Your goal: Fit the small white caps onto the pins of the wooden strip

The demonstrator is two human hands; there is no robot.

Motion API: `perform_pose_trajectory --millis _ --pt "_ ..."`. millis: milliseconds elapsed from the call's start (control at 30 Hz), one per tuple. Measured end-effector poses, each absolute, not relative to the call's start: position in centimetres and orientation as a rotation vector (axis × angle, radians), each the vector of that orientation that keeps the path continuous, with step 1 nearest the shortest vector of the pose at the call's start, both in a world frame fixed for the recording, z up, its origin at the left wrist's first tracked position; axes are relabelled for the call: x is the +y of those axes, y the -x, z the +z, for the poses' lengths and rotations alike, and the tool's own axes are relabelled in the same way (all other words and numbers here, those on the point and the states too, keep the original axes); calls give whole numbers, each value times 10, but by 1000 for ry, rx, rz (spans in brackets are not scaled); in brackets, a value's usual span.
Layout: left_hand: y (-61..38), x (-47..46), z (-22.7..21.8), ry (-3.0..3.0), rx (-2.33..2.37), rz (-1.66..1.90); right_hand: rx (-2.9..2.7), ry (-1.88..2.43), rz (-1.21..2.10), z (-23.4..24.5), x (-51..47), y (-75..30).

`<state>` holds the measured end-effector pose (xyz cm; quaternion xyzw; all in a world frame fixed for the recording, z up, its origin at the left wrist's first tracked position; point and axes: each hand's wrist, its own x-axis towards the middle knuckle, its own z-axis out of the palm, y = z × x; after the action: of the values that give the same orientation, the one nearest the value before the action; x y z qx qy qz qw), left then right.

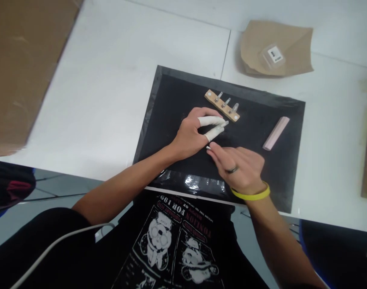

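Note:
Over the black mat point(177, 96), my left hand point(193, 132) wears white finger covers on its thumb and index finger. Those two fingertips pinch a small, clear, nail-shaped tip point(226, 123). My right hand point(242, 164), with a ring and a yellow wristband, is closed just below and to the right. From its thumb and index finger sticks the end of a thin white piece point(208, 148); the rest is hidden in the hand. Just beyond my left fingertips lies a wooden strip point(222, 106) with small metal clips and three similar clear tips standing out from it.
A pinkish block point(276, 133) lies on the mat's right side. Behind the mat, a brown paper bag point(300, 48) sits on the white table point(111, 80) with a small clear labelled box point(272, 56) on it. Brown cardboard point(27, 60) covers the far left.

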<state>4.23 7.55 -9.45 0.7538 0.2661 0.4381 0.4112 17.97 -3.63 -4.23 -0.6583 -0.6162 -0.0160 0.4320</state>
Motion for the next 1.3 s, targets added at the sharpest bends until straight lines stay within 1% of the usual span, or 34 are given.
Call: perform_pose_trajectory --millis 133,167,233,267,367,467,500,600,633,700,733,767,833,867,967,1000,1033,1100,1133,1167,1233,1267,1300 --pt "-42 76 -93 -1938 679 1080 -1141 1798 -71 -52 -42 -172" --pt "-41 76 -93 -1943 674 1073 -1126 1811 -6 -54 -42 -172" --pt "-41 76 -93 -1948 678 1068 -1270 1809 161 -57 -42 -174" --pt "-42 76 -93 -1951 684 1069 -1260 1802 165 -58 -41 -175" --pt "-42 75 -94 -1961 689 1082 -1051 1776 -8 -60 -39 -176" --pt "-43 75 -94 -1950 685 1112 -1415 1776 76 -58 -39 -175" --pt "-43 75 -94 -1951 685 1112 -1439 1783 82 -57 -40 -175" --pt "-42 75 -93 -1959 683 1088 -1088 1789 -21 -54 -41 -176" --pt "-42 75 -93 -1957 677 1086 -1143 1769 28 -53 -40 -177" --pt "-41 75 -93 -1948 669 1092 -1497 1727 192 -51 -37 -181" --pt "-41 75 -93 -1948 667 1093 -1589 1719 215 -50 -35 -183" --pt "-41 75 -93 -1948 670 1092 -1523 1732 159 -50 -32 -185" --pt "-41 76 -93 -1949 680 1088 -1143 1756 -55 -50 -29 -186" --pt "-41 76 -93 -1947 683 1089 -1037 1735 -111 -51 -28 -185" --pt "-41 76 -93 -1935 690 1091 -1530 1668 30 -54 -32 -178" --pt "-41 76 -93 -1934 692 1095 -1604 1669 53 -54 -34 -176" --pt "-41 75 -92 -1936 693 1103 -1522 1688 50 -55 -37 -174" --pt "-41 75 -92 -1946 687 1125 -1069 1718 19 -54 -41 -172" --pt "-41 75 -92 -1952 681 1134 -945 1712 44 -53 -42 -171" --pt "-41 74 -92 -1959 674 1140 -972 1700 90 -52 -43 -171" --pt "-41 74 -92 -1974 670 1142 -1298 1690 161 -50 -45 -171" --pt "-41 74 -92 -1983 667 1141 -1404 1701 152 -49 -46 -170" --pt "-41 74 -93 -1990 663 1140 -1382 1715 100 -47 -46 -169"
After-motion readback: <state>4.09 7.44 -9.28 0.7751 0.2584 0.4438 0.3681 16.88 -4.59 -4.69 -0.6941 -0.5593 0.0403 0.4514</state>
